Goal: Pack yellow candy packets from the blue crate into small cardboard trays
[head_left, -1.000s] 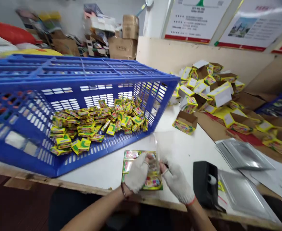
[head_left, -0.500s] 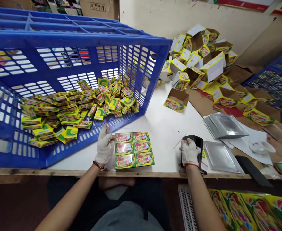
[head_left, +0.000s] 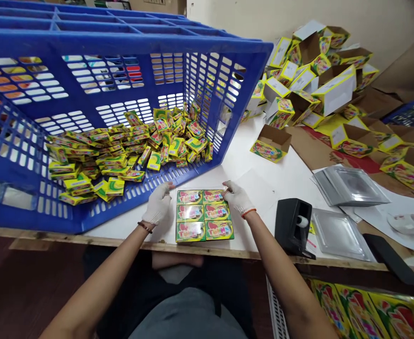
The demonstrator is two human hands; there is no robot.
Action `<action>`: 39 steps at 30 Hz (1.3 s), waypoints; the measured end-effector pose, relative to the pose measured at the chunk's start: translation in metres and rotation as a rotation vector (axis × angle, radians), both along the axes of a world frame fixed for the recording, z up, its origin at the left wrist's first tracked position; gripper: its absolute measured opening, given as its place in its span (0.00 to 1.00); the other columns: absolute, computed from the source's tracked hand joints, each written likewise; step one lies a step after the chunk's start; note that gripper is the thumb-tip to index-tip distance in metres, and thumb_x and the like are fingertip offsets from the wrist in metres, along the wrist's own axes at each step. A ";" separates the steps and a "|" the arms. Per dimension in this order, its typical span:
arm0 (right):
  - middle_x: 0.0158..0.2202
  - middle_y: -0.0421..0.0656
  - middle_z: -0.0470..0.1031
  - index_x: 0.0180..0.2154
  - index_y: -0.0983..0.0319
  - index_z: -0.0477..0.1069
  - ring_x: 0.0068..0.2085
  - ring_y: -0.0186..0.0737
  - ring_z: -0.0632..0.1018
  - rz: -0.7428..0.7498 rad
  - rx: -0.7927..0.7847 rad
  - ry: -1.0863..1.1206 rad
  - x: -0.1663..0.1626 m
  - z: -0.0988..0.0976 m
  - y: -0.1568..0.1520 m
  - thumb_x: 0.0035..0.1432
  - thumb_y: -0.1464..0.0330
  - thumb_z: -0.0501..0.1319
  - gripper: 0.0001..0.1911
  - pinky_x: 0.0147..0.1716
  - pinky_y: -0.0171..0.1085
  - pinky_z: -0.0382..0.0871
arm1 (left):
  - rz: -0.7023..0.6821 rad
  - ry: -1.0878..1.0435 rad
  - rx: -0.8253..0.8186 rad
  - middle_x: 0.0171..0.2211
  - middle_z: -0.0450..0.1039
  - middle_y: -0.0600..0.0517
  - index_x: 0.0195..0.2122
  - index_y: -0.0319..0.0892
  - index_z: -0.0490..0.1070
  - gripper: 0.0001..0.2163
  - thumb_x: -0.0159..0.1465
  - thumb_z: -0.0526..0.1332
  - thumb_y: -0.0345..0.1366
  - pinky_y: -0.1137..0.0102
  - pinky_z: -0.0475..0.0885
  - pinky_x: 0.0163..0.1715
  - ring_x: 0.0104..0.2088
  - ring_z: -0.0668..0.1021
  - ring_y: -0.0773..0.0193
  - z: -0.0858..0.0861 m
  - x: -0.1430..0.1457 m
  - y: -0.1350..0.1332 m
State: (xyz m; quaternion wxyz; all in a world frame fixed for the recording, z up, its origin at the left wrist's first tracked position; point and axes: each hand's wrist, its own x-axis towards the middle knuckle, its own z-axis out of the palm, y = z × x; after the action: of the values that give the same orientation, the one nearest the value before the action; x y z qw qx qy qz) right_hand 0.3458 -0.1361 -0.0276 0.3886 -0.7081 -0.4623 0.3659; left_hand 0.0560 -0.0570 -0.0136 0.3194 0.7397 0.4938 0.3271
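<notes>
A flat pack of small yellow-and-green boxes (head_left: 190, 213), shiny on top as if under clear plastic, lies on the white tabletop before me. My left hand (head_left: 158, 205), in a white knitted glove, is beside the pack's upper left edge with its fingers stretched out. At the upper right corner is my right hand (head_left: 238, 199), gloved too, its thumb and fingertips drawn together against the edge. Whatever they pinch is too small to make out. To the right stands a black tape dispenser (head_left: 287, 226) with a white roll core.
A blue crate (head_left: 129, 44) on its side holds many loose small boxes (head_left: 115, 160). Open display cartons (head_left: 270, 143) are heaped at the back right. Clear plastic trays (head_left: 343, 235) lie right of the dispenser. Packed yellow cartons (head_left: 351, 306) sit below the table edge.
My right hand has left the tape dispenser and moved left to the pack's upper right corner. My left hand stays by the pack's left side. The view has shifted slightly.
</notes>
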 end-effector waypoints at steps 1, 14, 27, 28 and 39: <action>0.30 0.39 0.71 0.55 0.63 0.69 0.33 0.39 0.74 0.012 -0.005 -0.009 0.001 0.002 -0.001 0.50 0.62 0.59 0.30 0.35 0.38 0.70 | 0.027 -0.014 -0.064 0.49 0.76 0.45 0.48 0.41 0.72 0.16 0.61 0.54 0.36 0.60 0.71 0.55 0.51 0.77 0.57 0.000 0.005 0.001; 0.22 0.36 0.67 0.41 0.60 0.70 0.21 0.32 0.68 0.072 -0.247 0.129 0.003 0.020 -0.032 0.52 0.67 0.57 0.12 0.18 0.30 0.61 | -0.211 0.494 0.101 0.47 0.76 0.44 0.40 0.42 0.76 0.12 0.64 0.53 0.30 0.61 0.70 0.50 0.49 0.75 0.54 0.016 0.046 -0.015; 0.25 0.35 0.66 0.35 0.62 0.68 0.26 0.32 0.68 0.059 -0.115 -0.031 -0.030 0.025 -0.114 0.51 0.73 0.53 0.08 0.27 0.31 0.63 | -0.710 0.685 0.501 0.64 0.60 0.40 0.62 0.50 0.65 0.22 0.68 0.51 0.48 0.36 0.51 0.57 0.60 0.64 0.41 0.031 0.123 -0.069; 0.24 0.34 0.65 0.33 0.61 0.66 0.25 0.31 0.68 0.050 -0.137 0.010 -0.036 0.022 -0.125 0.51 0.73 0.53 0.06 0.25 0.31 0.62 | -0.715 0.689 0.499 0.65 0.60 0.40 0.62 0.51 0.65 0.24 0.67 0.52 0.50 0.36 0.50 0.57 0.60 0.63 0.40 0.031 0.123 -0.068; 0.23 0.37 0.69 0.42 0.62 0.73 0.23 0.35 0.70 -0.640 -0.074 0.010 0.045 0.035 -0.227 0.53 0.55 0.58 0.20 0.21 0.33 0.63 | -0.733 0.767 0.500 0.66 0.56 0.35 0.64 0.49 0.63 0.36 0.59 0.58 0.62 0.30 0.43 0.56 0.63 0.58 0.31 0.033 0.130 -0.065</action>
State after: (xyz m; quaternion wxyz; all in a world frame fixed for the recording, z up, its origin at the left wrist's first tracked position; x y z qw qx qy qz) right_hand 0.3910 -0.3629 0.0072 0.4602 -0.8295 -0.2006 0.2448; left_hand 0.1865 -0.1222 0.0195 0.0261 0.9806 0.1940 0.0110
